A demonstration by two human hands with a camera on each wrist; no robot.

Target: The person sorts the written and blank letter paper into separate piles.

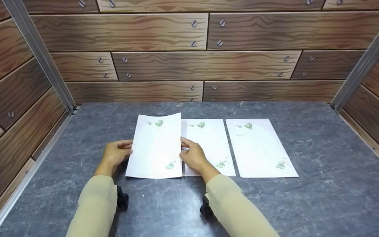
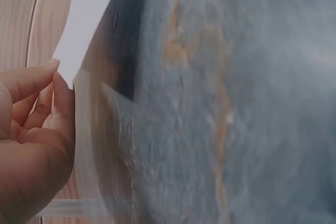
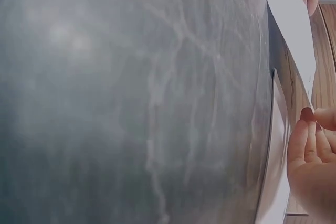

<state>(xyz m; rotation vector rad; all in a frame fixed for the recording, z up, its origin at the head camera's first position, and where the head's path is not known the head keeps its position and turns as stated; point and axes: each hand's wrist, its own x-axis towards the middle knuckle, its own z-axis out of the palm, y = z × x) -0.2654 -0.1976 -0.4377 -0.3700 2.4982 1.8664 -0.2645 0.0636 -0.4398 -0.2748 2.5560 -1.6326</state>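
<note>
A white sheet of paper [image 1: 155, 144] with small green plant prints is held between both hands, slightly bowed, on the left of the row. My left hand [image 1: 115, 154] pinches its left edge between thumb and fingers, as the left wrist view also shows at the paper edge [image 2: 89, 19]. Along the opposite edge, my right hand [image 1: 194, 156] pinches the sheet, its wrist over a second printed sheet [image 1: 209, 141]. In the right wrist view the held sheet stands raised off the tabletop, with the right hand [image 3: 312, 156] at its near edge.
A third printed sheet [image 1: 260, 148] lies flat to the right of the second, a narrow gap between them. All are on a dark grey marbled table [image 1: 324, 184]. Wood-plank patterned walls [image 1: 163, 65] with metal corner posts [image 1: 357, 69] enclose the back and sides.
</note>
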